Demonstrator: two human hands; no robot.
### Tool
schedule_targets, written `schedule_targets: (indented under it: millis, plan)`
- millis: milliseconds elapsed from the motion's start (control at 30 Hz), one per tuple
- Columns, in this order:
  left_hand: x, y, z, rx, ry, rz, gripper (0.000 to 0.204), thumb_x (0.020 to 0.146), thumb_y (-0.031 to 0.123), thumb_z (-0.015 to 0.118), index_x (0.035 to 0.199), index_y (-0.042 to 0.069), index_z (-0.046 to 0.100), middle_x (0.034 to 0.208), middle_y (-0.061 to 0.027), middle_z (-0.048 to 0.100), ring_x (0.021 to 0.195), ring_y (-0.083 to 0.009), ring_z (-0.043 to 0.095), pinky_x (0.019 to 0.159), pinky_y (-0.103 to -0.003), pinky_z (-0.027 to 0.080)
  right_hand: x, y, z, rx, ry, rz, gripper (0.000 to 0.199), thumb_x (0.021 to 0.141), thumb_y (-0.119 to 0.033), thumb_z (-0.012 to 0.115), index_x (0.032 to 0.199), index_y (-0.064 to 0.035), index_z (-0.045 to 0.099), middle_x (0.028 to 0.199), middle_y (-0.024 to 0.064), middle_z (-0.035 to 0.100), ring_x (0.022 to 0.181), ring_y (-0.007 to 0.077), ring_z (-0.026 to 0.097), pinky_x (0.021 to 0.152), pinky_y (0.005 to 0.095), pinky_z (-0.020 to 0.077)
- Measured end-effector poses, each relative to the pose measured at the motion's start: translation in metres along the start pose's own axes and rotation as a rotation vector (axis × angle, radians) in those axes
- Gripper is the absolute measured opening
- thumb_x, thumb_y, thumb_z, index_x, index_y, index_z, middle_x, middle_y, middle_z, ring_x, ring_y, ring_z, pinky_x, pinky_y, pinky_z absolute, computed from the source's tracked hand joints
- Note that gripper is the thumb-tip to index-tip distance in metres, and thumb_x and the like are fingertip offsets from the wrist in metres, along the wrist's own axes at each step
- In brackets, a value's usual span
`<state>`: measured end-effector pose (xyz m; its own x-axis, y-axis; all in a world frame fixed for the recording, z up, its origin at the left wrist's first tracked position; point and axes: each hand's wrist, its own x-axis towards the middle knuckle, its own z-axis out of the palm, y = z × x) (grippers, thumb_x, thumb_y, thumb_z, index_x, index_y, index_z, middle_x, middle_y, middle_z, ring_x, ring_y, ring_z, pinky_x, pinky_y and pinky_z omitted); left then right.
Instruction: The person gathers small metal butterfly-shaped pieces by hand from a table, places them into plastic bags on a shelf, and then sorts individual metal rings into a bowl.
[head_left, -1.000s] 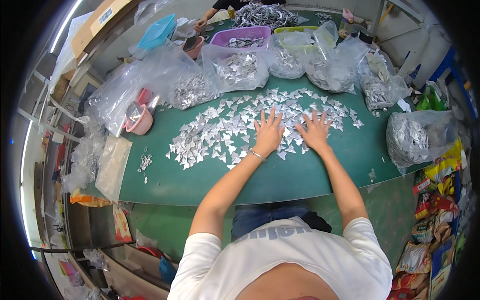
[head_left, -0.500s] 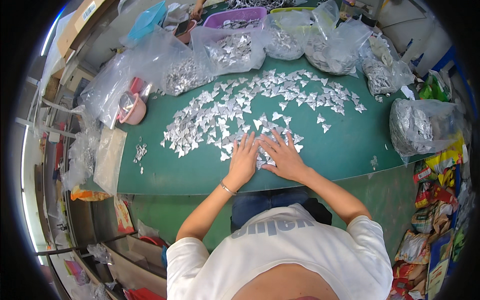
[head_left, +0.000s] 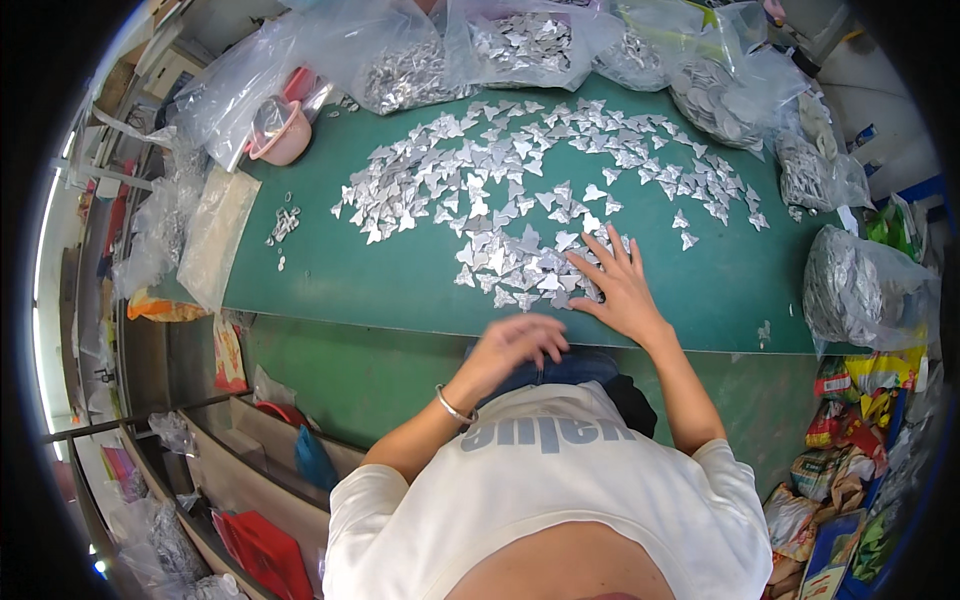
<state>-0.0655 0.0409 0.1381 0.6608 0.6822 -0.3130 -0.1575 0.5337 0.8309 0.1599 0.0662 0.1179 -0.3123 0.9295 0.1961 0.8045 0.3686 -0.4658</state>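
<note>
Your right hand (head_left: 622, 290) lies flat, fingers spread, on the near clump of silver foil pieces (head_left: 520, 265) on the green worktop (head_left: 380, 280). Your left hand (head_left: 512, 345) hangs blurred off the front edge; its grip state cannot be told.
</note>
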Motion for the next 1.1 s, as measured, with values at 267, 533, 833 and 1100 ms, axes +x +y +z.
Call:
schedule_targets:
  millis: [267, 533, 833, 1100]
  plan:
    - [0.017, -0.08, -0.008, -0.839, -0.036, -0.462, 0.042, 0.093, 0.023, 0.039, 0.126, -0.003, 0.039, 0.128, -0.019, 0.044, 0.117, -0.0264, 0.045, 0.1, -0.037, 0.035, -0.029, -0.002, -0.003, 0.161, 0.081, 0.086, 0.048, 0.074, -0.027, 0.066, 0.119, -0.0159, 0.054, 0.132, 0.0094, 0.04, 0.127, 0.0368, 0.027, 0.103, 0.0534, 0.0206]
    - [0.037, -0.085, -0.002, -0.95, -0.177, -0.379, 0.055, 0.093, 0.038, 0.031, 0.126, -0.004, 0.038, 0.13, -0.0229, 0.041, 0.12, -0.0314, 0.042, 0.101, -0.043, 0.032, -0.03, -0.006, 0.012, 0.066, 0.02, 0.001, 0.041, 0.076, -0.02, 0.066, 0.115, -0.0135, 0.057, 0.131, 0.0099, 0.043, 0.125, 0.0362, 0.031, 0.103, 0.0538, 0.0197]
    - [0.038, -0.107, -0.005, -1.23, -0.176, -0.288, 0.05, 0.091, 0.045, 0.03, 0.125, 0.011, 0.044, 0.127, -0.0119, 0.045, 0.116, -0.0321, 0.043, 0.098, -0.052, 0.032, -0.077, -0.049, 0.024, 0.13, -0.103, -0.096, 0.035, 0.074, -0.014, 0.063, 0.108, -0.0117, 0.058, 0.129, 0.0102, 0.044, 0.126, 0.0349, 0.031, 0.102, 0.0568, 0.0188]
    - [0.03, -0.112, -0.017, -1.288, -0.117, -0.419, 0.029, 0.089, 0.017, 0.035, 0.111, 0.006, 0.049, 0.11, -0.0139, 0.052, 0.102, -0.028, 0.052, 0.092, -0.05, 0.04, -0.064, -0.056, 0.016, 0.306, -0.142, -0.231, 0.043, 0.069, -0.022, 0.069, 0.108, -0.0091, 0.058, 0.128, 0.0103, 0.044, 0.126, 0.0335, 0.032, 0.101, 0.051, 0.0253]
